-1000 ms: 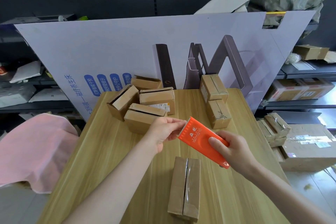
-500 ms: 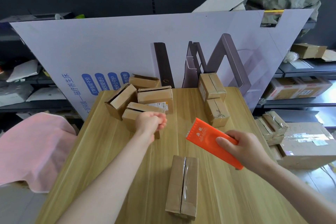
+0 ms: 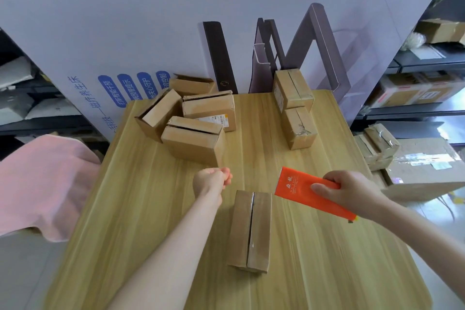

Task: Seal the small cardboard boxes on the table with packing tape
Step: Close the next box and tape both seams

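Note:
A small cardboard box (image 3: pixel 251 230) lies lengthwise on the wooden table (image 3: pixel 141 209) in front of me, its centre seam glossy. My right hand (image 3: pixel 349 190) grips an orange tape dispenser (image 3: pixel 302 190) just right of the box's far end. My left hand (image 3: pixel 212 180) hovers left of that end, thumb and fingers pinched, level with the dispenser's mouth. The clear tape between them is too faint to make out. Several more small boxes (image 3: pixel 193 139) with open top slits sit at the back left. Two taped boxes (image 3: pixel 298 127) stand at the back right.
A large lilac printed cardboard sheet (image 3: pixel 151 33) stands upright behind the table. A pink cloth (image 3: pixel 42 184) lies off the table's left edge. Shelves and larger cartons (image 3: pixel 417 166) fill the right side beyond the table edge.
My left hand left the dispenser's toothed end and drew away leftward, staying pinched. My right hand moved the dispenser to the right and lower, near the box's far end.

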The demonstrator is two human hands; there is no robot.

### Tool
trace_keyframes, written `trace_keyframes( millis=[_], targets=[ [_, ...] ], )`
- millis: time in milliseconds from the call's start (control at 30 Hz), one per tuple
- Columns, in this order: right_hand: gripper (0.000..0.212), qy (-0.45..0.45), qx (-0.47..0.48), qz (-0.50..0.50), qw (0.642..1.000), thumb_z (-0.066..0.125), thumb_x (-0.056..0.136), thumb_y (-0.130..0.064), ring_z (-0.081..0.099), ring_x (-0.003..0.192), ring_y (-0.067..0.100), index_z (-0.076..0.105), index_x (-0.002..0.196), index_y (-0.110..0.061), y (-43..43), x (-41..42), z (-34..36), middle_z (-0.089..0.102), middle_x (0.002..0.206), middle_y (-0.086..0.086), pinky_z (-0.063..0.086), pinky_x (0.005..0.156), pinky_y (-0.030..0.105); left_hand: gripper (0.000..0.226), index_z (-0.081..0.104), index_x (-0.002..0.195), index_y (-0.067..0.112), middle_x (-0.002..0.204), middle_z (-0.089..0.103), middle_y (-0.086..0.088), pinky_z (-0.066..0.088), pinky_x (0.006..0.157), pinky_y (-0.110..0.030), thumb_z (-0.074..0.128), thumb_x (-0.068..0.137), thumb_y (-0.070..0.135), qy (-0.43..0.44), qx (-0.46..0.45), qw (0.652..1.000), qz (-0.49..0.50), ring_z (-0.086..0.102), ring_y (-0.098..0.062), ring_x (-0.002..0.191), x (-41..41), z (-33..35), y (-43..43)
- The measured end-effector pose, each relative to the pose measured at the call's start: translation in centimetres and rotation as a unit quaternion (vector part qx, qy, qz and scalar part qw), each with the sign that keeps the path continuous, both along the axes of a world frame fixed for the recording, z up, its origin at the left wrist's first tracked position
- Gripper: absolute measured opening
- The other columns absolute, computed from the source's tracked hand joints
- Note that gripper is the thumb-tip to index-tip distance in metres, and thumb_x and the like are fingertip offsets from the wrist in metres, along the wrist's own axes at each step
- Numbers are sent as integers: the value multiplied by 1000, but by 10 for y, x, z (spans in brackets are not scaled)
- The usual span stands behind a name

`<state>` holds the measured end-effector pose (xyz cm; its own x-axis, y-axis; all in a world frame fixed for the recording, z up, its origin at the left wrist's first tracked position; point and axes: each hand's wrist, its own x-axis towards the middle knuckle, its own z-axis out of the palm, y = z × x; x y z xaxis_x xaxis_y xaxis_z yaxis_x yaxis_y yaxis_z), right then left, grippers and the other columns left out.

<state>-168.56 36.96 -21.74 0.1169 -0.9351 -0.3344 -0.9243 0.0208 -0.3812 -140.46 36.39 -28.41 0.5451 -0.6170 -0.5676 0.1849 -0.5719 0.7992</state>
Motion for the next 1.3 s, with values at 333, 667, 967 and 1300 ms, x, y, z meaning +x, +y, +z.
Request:
trace_keyframes(
  millis=[333,667,967,1300],
  targets=[
    [44,82,70,80,991,48,85,-66,64,68,13,64,83,-26,-47,1,-59,64,77,-7,52,59,31,7,73,86,12,71,72,3,44,59,-24,71,84,18,-27,72,995,59,66,-12,70,-19,-50,13],
    [43,79,100,89,988,48,86,-64,59,69,10,63,83,-24,-61,-2,-94,61,76,-8,41,53,24,13,69,74,27,75,69,16,54,76,-29,65,86,28,-118,100,986,55,64,-8,73,-39,-63,16],
    [40,86,99,110,985,46,87,-64,65,64,14,58,77,-27,-63,5,-100,61,74,-7,51,48,28,12,73,95,23,97,71,8,51,79,-30,65,89,28,-96,134,981,105,60,-16,80,-49,-78,20],
    [44,117,81,113,983,44,88,-63,61,63,11,64,86,-23,-60,5,-96,61,74,-7,51,48,25,48,42,143,23,142,51,3,40,103,-36,36,101,43,-245,86,958,-120,49,-20,129,-73,-86,38]
  ],
)
